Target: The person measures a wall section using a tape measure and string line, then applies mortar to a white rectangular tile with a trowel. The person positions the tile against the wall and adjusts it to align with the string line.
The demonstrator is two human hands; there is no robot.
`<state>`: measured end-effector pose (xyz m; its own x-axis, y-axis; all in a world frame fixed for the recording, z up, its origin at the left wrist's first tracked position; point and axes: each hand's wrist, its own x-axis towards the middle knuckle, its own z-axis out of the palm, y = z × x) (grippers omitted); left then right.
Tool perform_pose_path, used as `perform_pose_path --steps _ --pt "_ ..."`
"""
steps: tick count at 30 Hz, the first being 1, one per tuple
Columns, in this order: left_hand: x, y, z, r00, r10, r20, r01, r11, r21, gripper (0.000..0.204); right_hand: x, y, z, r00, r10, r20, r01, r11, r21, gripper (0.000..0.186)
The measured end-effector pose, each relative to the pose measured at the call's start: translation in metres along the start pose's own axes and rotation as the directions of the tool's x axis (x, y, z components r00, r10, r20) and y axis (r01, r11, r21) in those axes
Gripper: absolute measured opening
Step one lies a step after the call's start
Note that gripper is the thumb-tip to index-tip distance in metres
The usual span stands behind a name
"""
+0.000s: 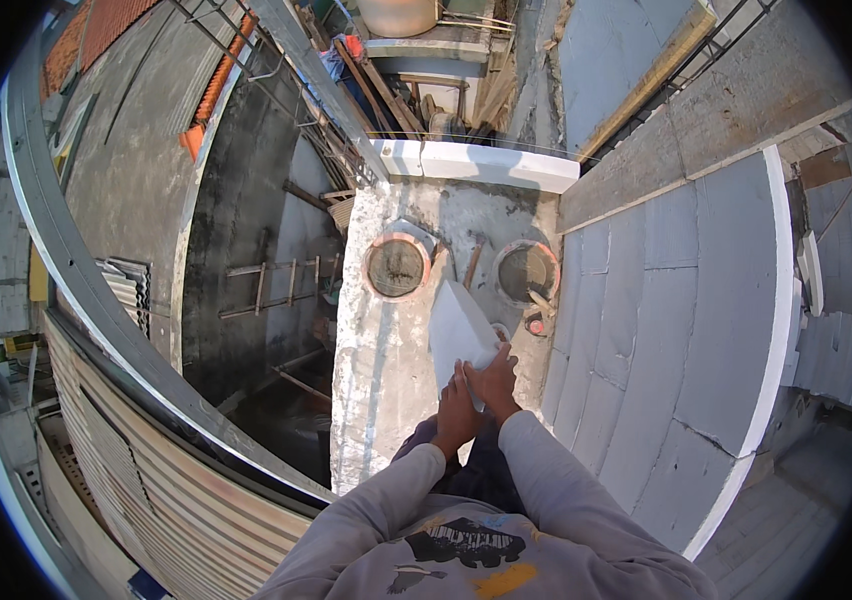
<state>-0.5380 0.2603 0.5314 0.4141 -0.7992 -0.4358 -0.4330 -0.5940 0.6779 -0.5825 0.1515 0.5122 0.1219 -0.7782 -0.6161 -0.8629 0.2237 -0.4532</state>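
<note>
A pale, smooth building block (461, 325) stands out in front of my body, its long side running away from me. My left hand (456, 408) is closed on the block's near end. Close beside it, my right hand (494, 380) is closed at the block's near right edge, and the two hands almost touch. A small rounded thing shows just past my right fingers, too small to name. Beyond the block, two round buckets (397, 268) with orange-red rims hold grey mortar-like stuff; the right bucket (528, 274) has a tool or stick leaning by it.
The narrow concrete slab (371, 360) drops off at its left into a deep space. A grey block wall (646, 320) runs along the right. A low white block row (471, 162) crosses the far end. A metal beam (126, 310) curves along the left.
</note>
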Motion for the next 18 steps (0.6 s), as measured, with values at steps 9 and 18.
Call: perform_pose_path --steps 9,18 --pt "0.1 -0.007 -0.009 0.96 -0.122 -0.251 0.17 0.969 0.181 0.09 0.074 -0.085 0.013 0.994 0.094 0.057 -0.093 0.995 -0.024 0.087" --pt "0.156 -0.001 -0.033 0.896 -0.326 -0.302 0.401 0.887 0.23 0.097 0.131 -0.058 0.026 0.918 -0.189 0.349 0.136 0.976 0.169 0.069"
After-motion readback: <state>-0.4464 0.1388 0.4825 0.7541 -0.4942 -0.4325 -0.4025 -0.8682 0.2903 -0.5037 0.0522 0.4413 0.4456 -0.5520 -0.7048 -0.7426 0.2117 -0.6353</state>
